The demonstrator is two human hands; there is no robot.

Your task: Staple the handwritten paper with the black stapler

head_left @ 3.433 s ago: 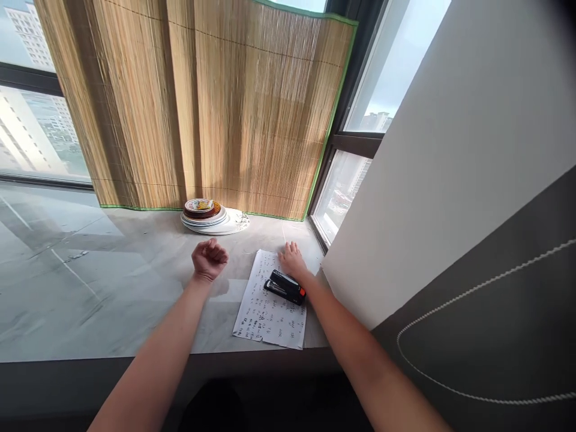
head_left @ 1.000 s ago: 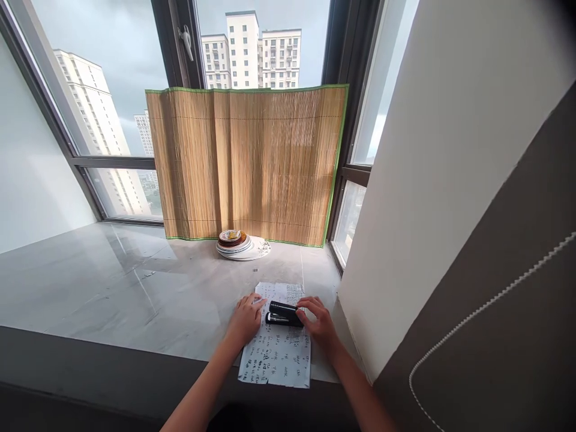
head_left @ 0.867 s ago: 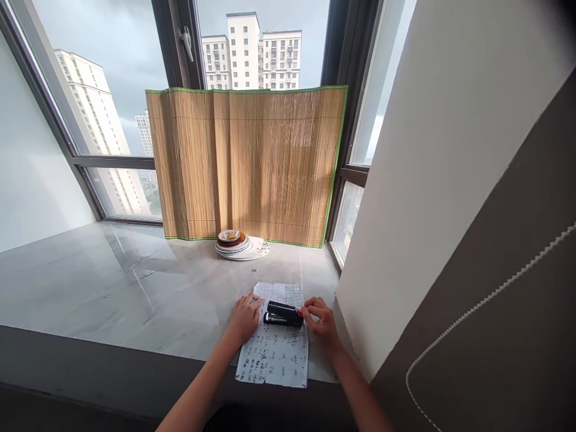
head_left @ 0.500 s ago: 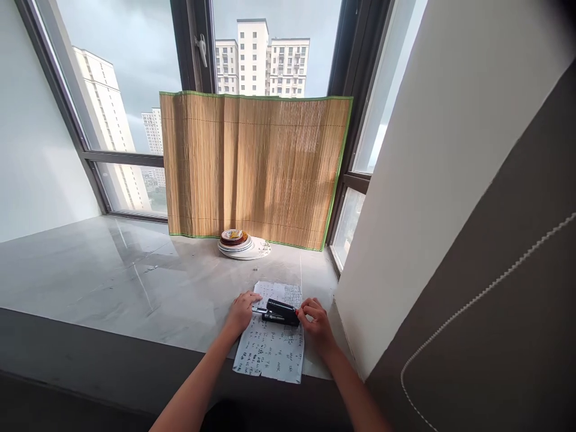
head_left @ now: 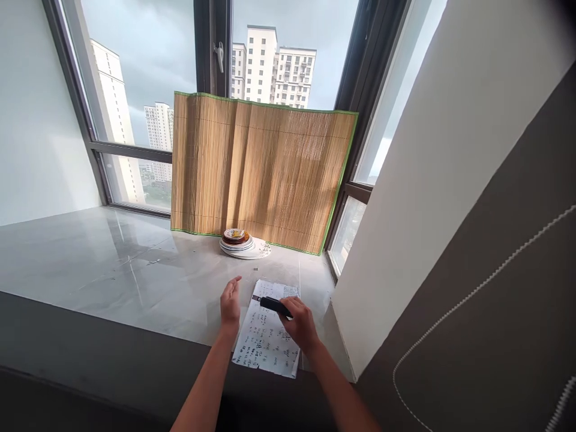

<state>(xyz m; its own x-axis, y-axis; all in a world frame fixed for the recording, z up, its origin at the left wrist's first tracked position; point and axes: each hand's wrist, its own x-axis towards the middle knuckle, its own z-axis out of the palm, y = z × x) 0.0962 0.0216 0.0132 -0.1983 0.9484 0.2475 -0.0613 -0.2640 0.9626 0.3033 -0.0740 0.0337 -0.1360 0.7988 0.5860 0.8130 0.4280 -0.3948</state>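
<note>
My right hand [head_left: 300, 321] is closed around a black stapler [head_left: 273, 305]. Its metal end points left, over the upper half of a handwritten sheet of paper [head_left: 266, 345]. My palm and fingers cover the stapler's right end. Left of the paper, my left hand [head_left: 230, 303] is open and holds nothing, its fingers stretched out and close together. That hand is apart from the stapler. Rows of handwriting fill the sheet, which lies on the pale windowsill [head_left: 180, 288] with its lower edge near the sill's front.
A stack of plates and small dishes [head_left: 236, 243] stands behind the paper. Behind it a green-edged bamboo mat [head_left: 265, 174] leans on the window. A white wall [head_left: 382, 258] rises at the right, and a beaded cord [head_left: 477, 285] hangs farther right.
The stapler, spread apart before between both hands, is now folded together and gripped in my right hand. My left hand has let go and moved left, fingers straightened.
</note>
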